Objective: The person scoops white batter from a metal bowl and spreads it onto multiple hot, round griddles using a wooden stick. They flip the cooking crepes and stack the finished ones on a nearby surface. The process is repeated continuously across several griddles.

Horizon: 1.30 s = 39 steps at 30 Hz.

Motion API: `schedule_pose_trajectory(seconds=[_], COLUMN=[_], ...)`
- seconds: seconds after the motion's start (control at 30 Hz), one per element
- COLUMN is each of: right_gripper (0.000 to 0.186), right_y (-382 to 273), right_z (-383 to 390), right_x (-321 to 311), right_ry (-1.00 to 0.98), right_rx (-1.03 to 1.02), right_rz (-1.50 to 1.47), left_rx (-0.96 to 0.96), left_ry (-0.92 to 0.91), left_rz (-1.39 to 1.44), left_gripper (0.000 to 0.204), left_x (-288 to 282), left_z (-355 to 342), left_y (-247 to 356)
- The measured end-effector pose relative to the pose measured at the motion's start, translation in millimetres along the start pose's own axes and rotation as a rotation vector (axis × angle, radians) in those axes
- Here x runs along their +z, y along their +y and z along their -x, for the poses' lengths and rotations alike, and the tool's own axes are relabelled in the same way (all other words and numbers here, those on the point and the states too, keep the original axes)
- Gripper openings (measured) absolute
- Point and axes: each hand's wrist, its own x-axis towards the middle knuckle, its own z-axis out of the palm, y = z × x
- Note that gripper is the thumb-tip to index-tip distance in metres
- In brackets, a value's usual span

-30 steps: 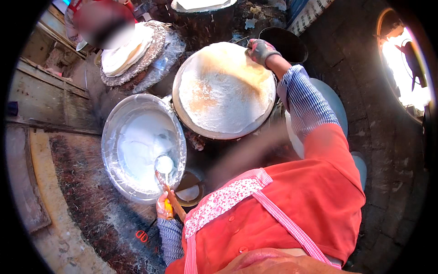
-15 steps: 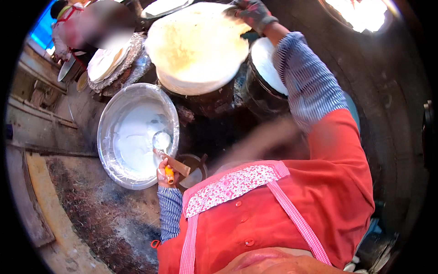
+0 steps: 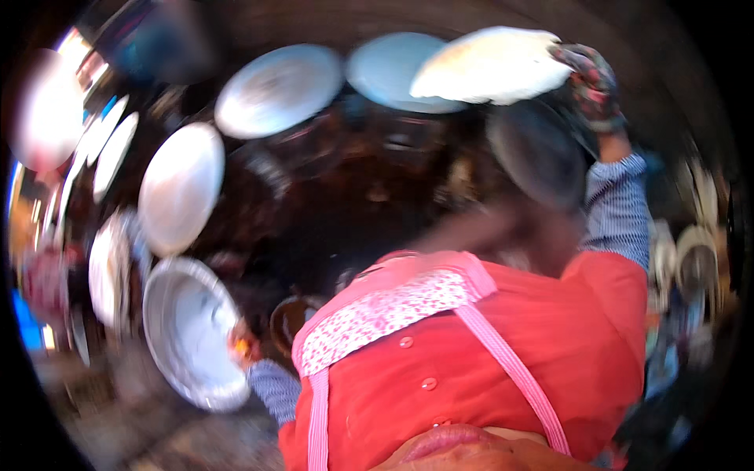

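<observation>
My right hand (image 3: 591, 85), in a dark patterned glove, is closed on the right edge of a large, thin, pale flatbread (image 3: 491, 67). The flatbread hangs out at arm's length, overlapping a pale blue round griddle (image 3: 377, 71). Just below it is a dark round griddle (image 3: 538, 153). At the right rim of a wide metal basin (image 3: 157, 345) holding white batter (image 3: 200, 330), my left hand (image 3: 245, 345) is closed round an orange-handled ladle (image 3: 243, 344). Blur hides the ladle's bowl.
More round griddles with pale tops curve round to the left, including one pale griddle (image 3: 279, 90) and another (image 3: 182, 188). A stack of pale flatbreads (image 3: 110, 271) stands beyond the basin. Next to my left hand is a brown pot (image 3: 292, 322). Blurred clutter lies at far right.
My right hand has carried the flatbread off the griddle and to the right. The view has swung right, so the basin appears further left. My left hand stays by the basin with the ladle.
</observation>
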Motion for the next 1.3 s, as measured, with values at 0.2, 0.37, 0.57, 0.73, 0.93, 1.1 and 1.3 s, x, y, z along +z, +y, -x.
schedule_pose_trajectory(seconds=[0.2,0.37,0.57,0.73,0.93,1.1,1.3], right_gripper=[0.043,0.043,0.035,0.041,0.029,0.027,0.047], right_y=[2,-72,-144,-142,-87,-219,-428], right_z=[209,347,483,402,335,81,-72], right_x=[-140,-182,-155,-149,-5,149,253], right_ry=[-0.091,-0.391,-0.732,-0.955,-0.587,-0.71,-1.438], right_rx=[0.391,0.896,1.38,1.331,0.946,0.462,0.054], right_rz=[0.721,1.073,0.799,0.735,0.082,-1.213,-1.492], left_rx=[-0.03,-0.096,-0.14,-0.109,0.009,0.269,0.493], left_ry=[0.207,0.213,0.206,0.218,0.267,0.412,0.577], left_rz=[-0.412,-0.645,-0.752,-0.689,-0.569,-0.424,-0.336], left_gripper=[0.013,0.014,0.016,0.017,0.02,0.017,0.012], left_x=[49,98,121,95,62,19,26], left_z=[-78,-135,-149,-107,-10,22,32], left_y=[-38,-85,-114,-68,-30,-32,-70])
